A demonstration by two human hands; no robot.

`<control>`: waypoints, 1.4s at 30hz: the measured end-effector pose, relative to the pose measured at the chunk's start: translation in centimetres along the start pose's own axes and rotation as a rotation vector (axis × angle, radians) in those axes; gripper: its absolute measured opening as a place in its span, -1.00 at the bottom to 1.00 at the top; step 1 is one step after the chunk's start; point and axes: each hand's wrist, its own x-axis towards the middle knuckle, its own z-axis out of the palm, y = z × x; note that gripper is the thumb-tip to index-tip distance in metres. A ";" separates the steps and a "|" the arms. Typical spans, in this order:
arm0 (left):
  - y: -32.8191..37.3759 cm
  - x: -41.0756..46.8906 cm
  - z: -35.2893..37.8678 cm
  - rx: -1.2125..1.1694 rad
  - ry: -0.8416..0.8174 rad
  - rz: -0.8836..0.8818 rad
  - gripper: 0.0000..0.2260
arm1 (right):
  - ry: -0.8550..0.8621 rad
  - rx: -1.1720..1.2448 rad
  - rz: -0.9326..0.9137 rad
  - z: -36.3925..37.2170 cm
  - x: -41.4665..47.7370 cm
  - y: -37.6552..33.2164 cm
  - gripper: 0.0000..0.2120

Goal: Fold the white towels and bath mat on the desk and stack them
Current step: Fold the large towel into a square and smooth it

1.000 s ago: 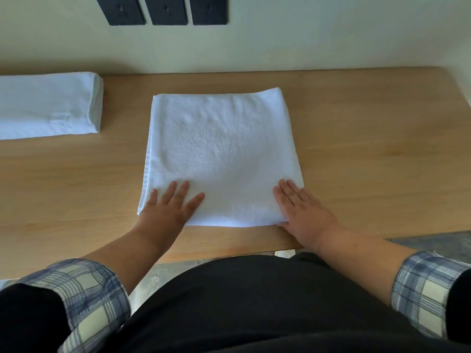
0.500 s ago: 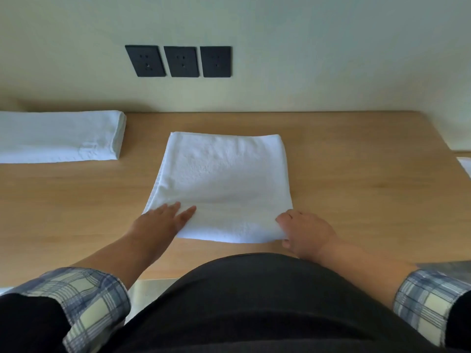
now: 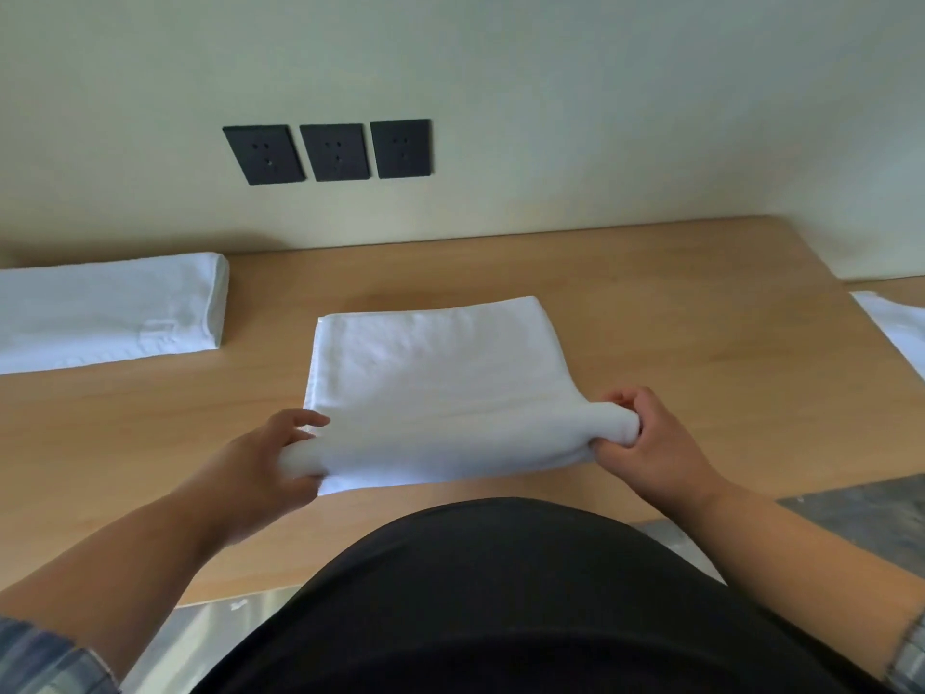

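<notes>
Three black sockets (image 3: 334,152) sit side by side on the pale wall (image 3: 600,117); mottled grey floor (image 3: 861,513) shows lower right.

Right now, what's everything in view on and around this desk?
Middle towel: one, white, desk centre, near edge lifted.
Left towel: one, white, folded, desk's far left.
Cloth: one, white, right edge, partly out of view.
Desk: one, light wood, against the wall.
Sockets: three, black, on the wall.
Floor: one patch, grey, lower right.
Top: one, black, bottom centre.
Sleeves: two, plaid, bottom corners.
Left hand: one, grips middle towel's near left corner.
Right hand: one, grips its near right corner.
</notes>
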 end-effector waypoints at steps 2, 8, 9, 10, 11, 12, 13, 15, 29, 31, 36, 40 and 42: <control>-0.3 -0.1 -0.4 -0.148 0.048 -0.018 -0.47 | 0.021 0.041 0.037 0.2 -0.8 0.4 -0.61; 0.1 1.6 -0.1 -0.600 0.213 -0.071 -0.56 | 0.088 0.138 0.111 0.1 0.8 -0.8 -0.82; 0.3 2.4 -0.1 -0.651 0.238 -0.083 -0.57 | 0.105 0.154 0.122 0.1 1.8 -1.1 -0.84; 0.7 3.2 -0.2 -0.695 0.270 -0.100 -0.56 | 0.123 0.168 0.132 0.1 2.9 -1.6 -0.86; 0.9 4.2 -0.3 -0.731 0.307 -0.119 -0.55 | 0.136 0.174 0.136 0.3 4.1 -2.1 -0.88; 1.3 5.2 -0.4 -0.750 0.341 -0.136 -0.55 | 0.144 0.177 0.138 0.5 5.3 -2.6 -0.85; 1.6 6.3 -0.5 -0.746 0.375 -0.154 -0.55 | 0.152 0.181 0.136 0.9 6.6 -3.0 -0.76; 2.3 8.7 -0.7 -0.696 0.443 -0.208 -0.51 | 0.190 0.172 0.145 1.5 9.3 -3.7 -0.61; 0.7 22.4 0.3 -0.200 0.412 -0.472 -0.58 | 0.117 -0.064 0.320 6.0 23.9 -0.8 -0.61; 1.0 22.5 0.9 -0.163 0.433 -0.488 -0.59 | 0.133 -0.074 0.324 6.6 24.2 -0.3 -0.62; 4.3 21.9 0.2 0.152 0.612 -0.399 -0.53 | 0.198 -0.121 0.321 7.1 24.2 0.0 -0.58; 11.1 21.0 2.9 0.238 0.326 0.174 -0.47 | 0.213 -0.113 0.354 7.4 23.9 -0.4 -0.61; 12.8 20.5 5.5 0.457 0.027 0.269 -0.42 | 0.214 -0.124 0.358 7.1 23.7 -0.9 -0.55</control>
